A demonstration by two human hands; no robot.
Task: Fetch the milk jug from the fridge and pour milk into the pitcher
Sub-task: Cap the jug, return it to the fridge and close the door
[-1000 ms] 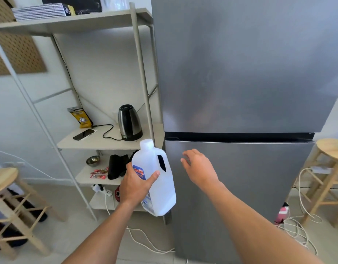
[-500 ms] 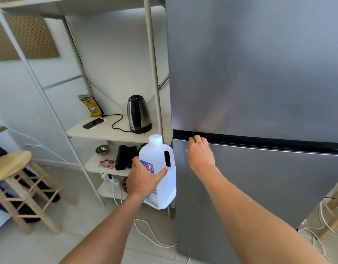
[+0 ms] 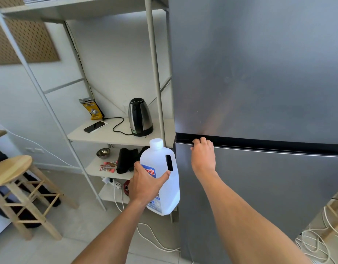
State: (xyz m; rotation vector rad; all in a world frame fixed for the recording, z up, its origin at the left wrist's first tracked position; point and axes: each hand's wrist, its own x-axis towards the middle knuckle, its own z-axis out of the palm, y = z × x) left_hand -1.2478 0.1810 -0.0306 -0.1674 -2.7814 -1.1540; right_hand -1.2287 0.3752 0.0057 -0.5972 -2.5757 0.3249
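A white plastic milk jug (image 3: 165, 162) with a white cap and a blue and red label hangs upright, slightly tilted, in front of the fridge's left edge. My left hand (image 3: 145, 185) grips it around the body. The steel fridge (image 3: 259, 73) fills the right side with both doors closed. My right hand (image 3: 203, 157) rests on the lower door (image 3: 269, 187), its fingers curled into the dark gap along that door's top edge near the left corner. No pitcher is in view.
A metal shelf unit (image 3: 115, 135) stands left of the fridge with a kettle (image 3: 140, 117), a phone (image 3: 94, 126) and a small bowl (image 3: 103, 153). A wooden stool (image 3: 11, 170) is at the left. White cables (image 3: 312, 242) lie on the floor at the right.
My right hand has risen from the lower door's face to its top edge and hooked its fingers into the gap. The jug stays in my left hand, and the view has shifted closer.
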